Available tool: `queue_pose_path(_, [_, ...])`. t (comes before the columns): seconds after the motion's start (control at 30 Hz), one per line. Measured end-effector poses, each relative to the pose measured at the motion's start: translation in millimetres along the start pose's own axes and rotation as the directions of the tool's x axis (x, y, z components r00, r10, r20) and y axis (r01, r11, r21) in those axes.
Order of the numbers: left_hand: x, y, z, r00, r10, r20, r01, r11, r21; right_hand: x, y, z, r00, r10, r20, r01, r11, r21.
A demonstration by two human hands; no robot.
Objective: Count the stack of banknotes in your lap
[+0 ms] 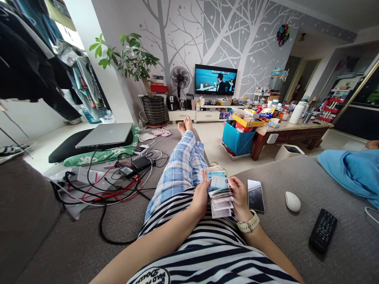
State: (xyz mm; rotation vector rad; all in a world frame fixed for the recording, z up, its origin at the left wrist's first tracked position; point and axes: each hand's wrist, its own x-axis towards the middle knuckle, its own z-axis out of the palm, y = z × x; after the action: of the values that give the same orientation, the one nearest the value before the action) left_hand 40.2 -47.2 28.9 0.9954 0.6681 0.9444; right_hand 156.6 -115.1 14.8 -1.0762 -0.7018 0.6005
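A fanned bundle of banknotes (221, 211) is spread between my two hands above my lap. Blue and pinkish notes lie toward the far side, and pale purple ones hang down toward my striped shirt. My left hand (201, 198) grips the left edge of the notes, its fingers partly hidden behind them. On the other side, my right hand (238, 195) pinches the upper right corner of a blue note, with a pale watch on that wrist. Just right of this hand, a smartphone (256, 196) lies face up on the sofa.
A white mouse (293, 201) and a black remote control (323, 230) lie on the sofa to the right, near a blue cloth (352, 171). Tangled cables (103, 189) and a closed laptop (105, 135) are on the left. Beyond my legs stand a blue box (237, 138) and a cluttered table (293, 127).
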Motion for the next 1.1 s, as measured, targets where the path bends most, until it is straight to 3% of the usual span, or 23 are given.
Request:
queue_pose_path(0.13, [-0.4, -0.4, -0.7, 0.990, -0.129, 0.054, 0.133, 0.988, -0.084, -1.1, -2.1, 1.1, 1.000, -0.006, 0.007, 0.006, 1.000, -0.002])
queue_pose_path(0.4, [-0.6, 2.6, 0.6, 0.989, -0.140, 0.039, 0.143, 0.985, -0.099, -3.0, -4.1, 2.6, 0.997, -0.031, 0.067, 0.035, 0.998, -0.058])
queue_pose_path(0.67, [-0.5, 5.0, 0.5, 0.992, -0.122, 0.034, 0.123, 0.991, -0.047, -3.9, -6.6, 3.6, 0.993, -0.033, 0.115, 0.034, 0.999, -0.006])
queue_pose_path(1.1, [-0.8, 5.8, 2.4, 0.989, -0.144, 0.039, 0.149, 0.971, -0.188, -6.8, -10.0, 5.5, 0.989, -0.062, 0.132, 0.058, 0.998, 0.034])
